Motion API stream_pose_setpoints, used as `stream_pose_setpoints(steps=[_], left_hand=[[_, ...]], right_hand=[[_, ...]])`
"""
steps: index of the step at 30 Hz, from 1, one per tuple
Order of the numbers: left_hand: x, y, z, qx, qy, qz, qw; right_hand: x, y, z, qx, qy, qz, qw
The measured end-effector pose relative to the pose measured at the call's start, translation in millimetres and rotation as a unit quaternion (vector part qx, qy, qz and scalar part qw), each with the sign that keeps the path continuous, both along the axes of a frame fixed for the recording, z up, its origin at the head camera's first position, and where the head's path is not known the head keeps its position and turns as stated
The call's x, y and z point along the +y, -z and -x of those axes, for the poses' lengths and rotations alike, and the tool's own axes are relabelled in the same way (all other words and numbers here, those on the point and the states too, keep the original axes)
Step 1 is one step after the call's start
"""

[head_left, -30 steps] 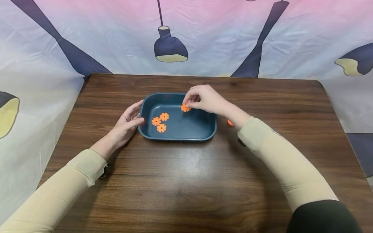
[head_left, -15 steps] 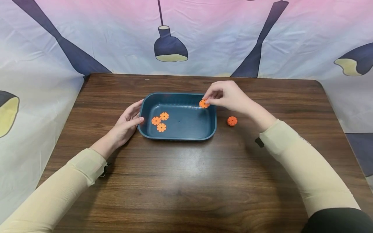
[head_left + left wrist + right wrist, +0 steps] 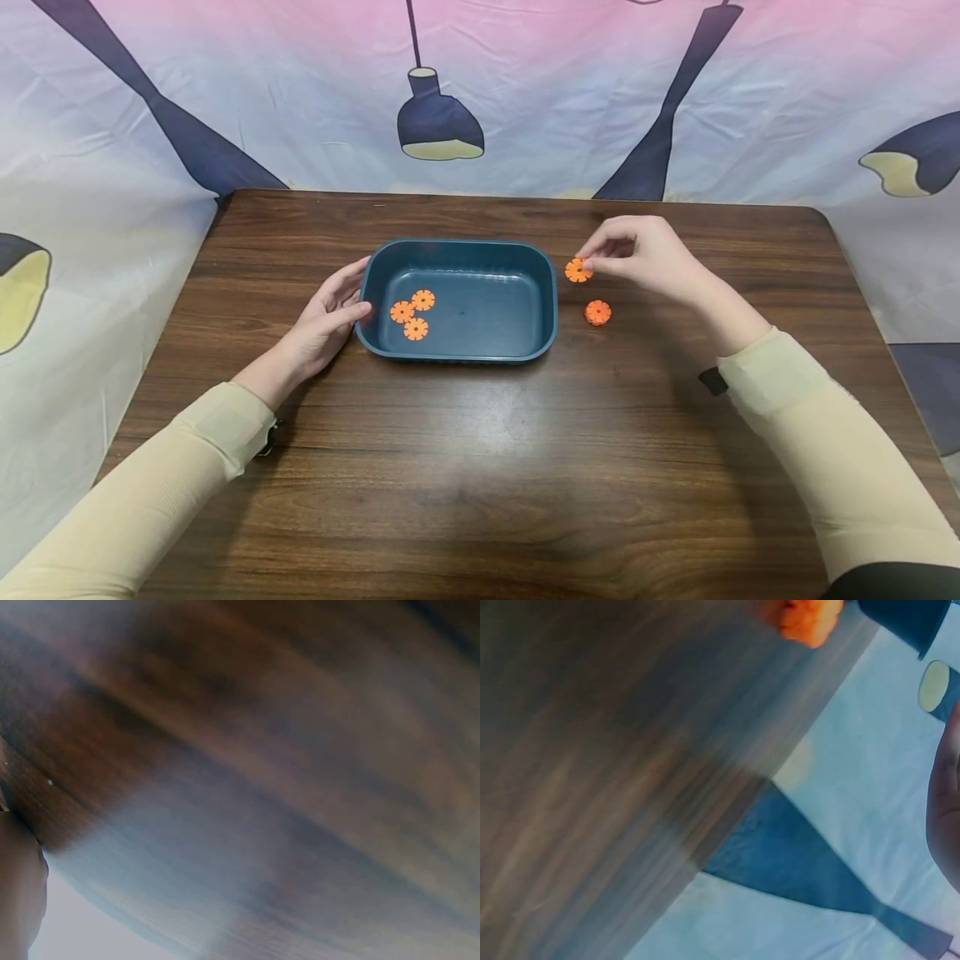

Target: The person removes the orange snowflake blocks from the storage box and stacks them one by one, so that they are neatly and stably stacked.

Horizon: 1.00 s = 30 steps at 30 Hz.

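Note:
My left hand (image 3: 324,321) holds the left end of a dark blue plastic tub (image 3: 480,359), its thumb at the rim and its fingers against the outer wall. Inside the tub, toward the left, lie three flat orange notched discs, one of them an orange disc (image 3: 416,329). Just right of the tub, above the table, my right hand (image 3: 648,254) pinches another orange notched disc (image 3: 577,270) between thumb and fingertips. Below it on the table sits a small stack of orange discs (image 3: 597,312); how many is hard to tell.
Everything stands on a dark wood-grain table (image 3: 480,467). A printed cloth (image 3: 525,100) with lamp shapes hangs behind its far edge and down the sides. The left wrist view shows blurred wood and a bit of skin.
My right hand has moved rightward from above the tub to beyond its right rim, with the pinched disc. The stack, partly covered before, now shows fully. My left hand stays put.

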State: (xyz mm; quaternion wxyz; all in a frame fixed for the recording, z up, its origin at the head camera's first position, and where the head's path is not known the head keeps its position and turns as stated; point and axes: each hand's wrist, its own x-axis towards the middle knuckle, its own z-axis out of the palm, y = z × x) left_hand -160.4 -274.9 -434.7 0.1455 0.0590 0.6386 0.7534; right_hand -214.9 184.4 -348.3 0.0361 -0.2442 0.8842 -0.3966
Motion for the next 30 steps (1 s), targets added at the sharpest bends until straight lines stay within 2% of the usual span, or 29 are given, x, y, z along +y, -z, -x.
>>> stream_pose_setpoints(steps=[16, 23, 30], left_hand=[[0.1, -0.7, -0.1, -0.003, -0.002, 0.012, 0.9999], [0.7, -1.2, -0.6, -0.002, -0.002, 0.009, 1.0000], [1.3, -2.0, -1.1, -0.002, -0.003, 0.011, 0.9999]], right_hand=[[29.4, 36.8, -6.6, -0.060, 0.020, -0.030, 0.9976], [34.1, 44.9, -7.2, -0.073, -0.004, -0.042, 0.9965], [35.3, 50.3, -6.0, -0.098, -0.002, -0.043, 0.9943]])
